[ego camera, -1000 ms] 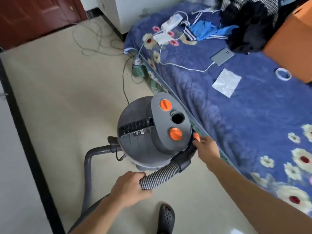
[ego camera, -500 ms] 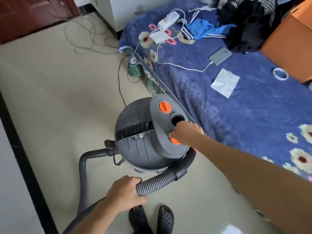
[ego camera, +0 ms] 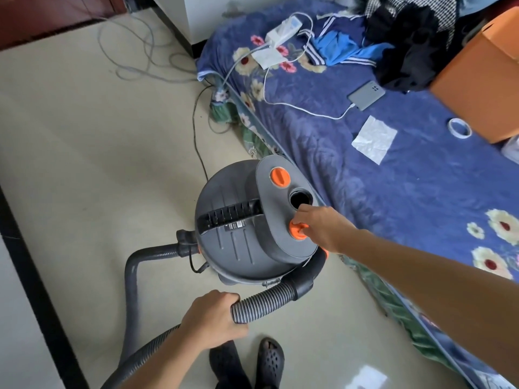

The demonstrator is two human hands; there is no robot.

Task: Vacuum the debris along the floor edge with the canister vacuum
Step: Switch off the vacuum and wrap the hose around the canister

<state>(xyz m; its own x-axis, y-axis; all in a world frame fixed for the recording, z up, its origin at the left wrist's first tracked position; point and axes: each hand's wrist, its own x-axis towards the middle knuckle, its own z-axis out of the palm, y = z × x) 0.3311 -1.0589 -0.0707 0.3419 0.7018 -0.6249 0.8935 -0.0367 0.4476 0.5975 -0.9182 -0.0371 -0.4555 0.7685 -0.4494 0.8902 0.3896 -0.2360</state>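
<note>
Orange plastic now sits under your right grip (ego camera: 323, 228). A second ago that grip was down at the hose cuff on the bed side of the canister vacuum (ego camera: 241, 220); since then it has come up onto the canister's top, and its fingers are curled onto the nearer orange knob (ego camera: 297, 231), pinching it. The farther orange knob (ego camera: 280, 176) and the open port (ego camera: 300, 199) between the two knobs are untouched.

Your left grip (ego camera: 213, 318) has not let go. It is wrapped round the ribbed hose (ego camera: 264, 303) just in front of the canister, on your side of it, as it was a second ago.

The canister stands upright on the floor (ego camera: 98, 150), close against the bed (ego camera: 393, 178), and its power cord (ego camera: 199, 141) trails away from its far side.

This reads as you having finished with the hose joint and gone to the controls, most likely to switch the machine on or set it. No cleaning has begun. The nozzle end of the hose is out of view, and the dark floor edge (ego camera: 16, 240) lies well apart from the canister on its side away from the bed. Debris there is too small to make out. Once the knob is set, you need the hose carried over to that edge.
</note>
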